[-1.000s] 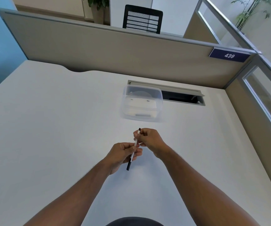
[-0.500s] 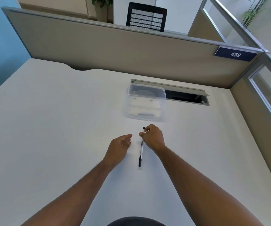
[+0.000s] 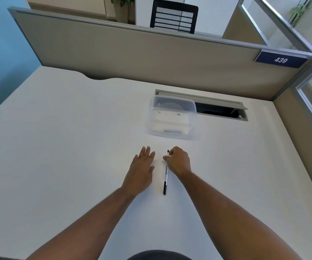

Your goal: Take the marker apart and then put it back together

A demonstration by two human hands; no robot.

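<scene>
A thin white marker [image 3: 165,177] with a black cap at its near end lies lengthwise on the white desk [image 3: 67,156], in one piece. My right hand [image 3: 177,161] pinches its far part between thumb and fingers, and the small black far tip sticks out above them. My left hand [image 3: 142,166] rests flat on the desk just left of the marker, fingers spread, holding nothing and not touching it.
A clear plastic box [image 3: 172,119] sits on the desk just beyond my hands. Behind it is an open cable slot [image 3: 221,110] in the desk. Beige partition walls [image 3: 151,57] close the desk at the back and right.
The marker went from held in both hands above the desk to lying on it. My left hand let go and flattened to the left. My right hand kept its pinch.
</scene>
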